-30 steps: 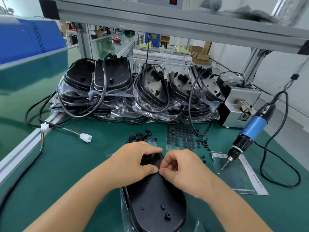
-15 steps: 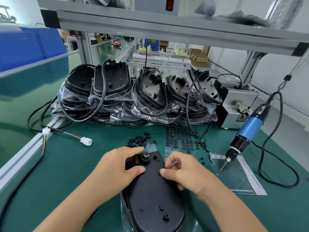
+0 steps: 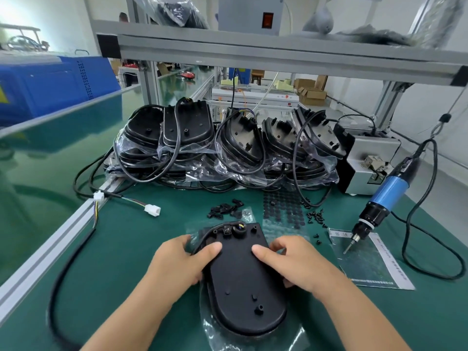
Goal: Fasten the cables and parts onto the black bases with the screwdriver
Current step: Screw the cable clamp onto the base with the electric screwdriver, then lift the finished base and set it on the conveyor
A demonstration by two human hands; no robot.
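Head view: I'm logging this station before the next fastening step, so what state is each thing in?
Black base: flat on the mat, gripped at both sides.
Left hand: holding the base's left edge.
Right hand: holding the base's right edge.
Screwdriver: unheld, hanging tilted, tip down over the clear bag.
Loose screws: scattered on the mat.
White connector: unplugged, lying loose.
Stacked bases: piled in plastic bags.

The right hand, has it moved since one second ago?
Yes. The right hand left the middle of the black base and went to its right edge, toward the screwdriver.
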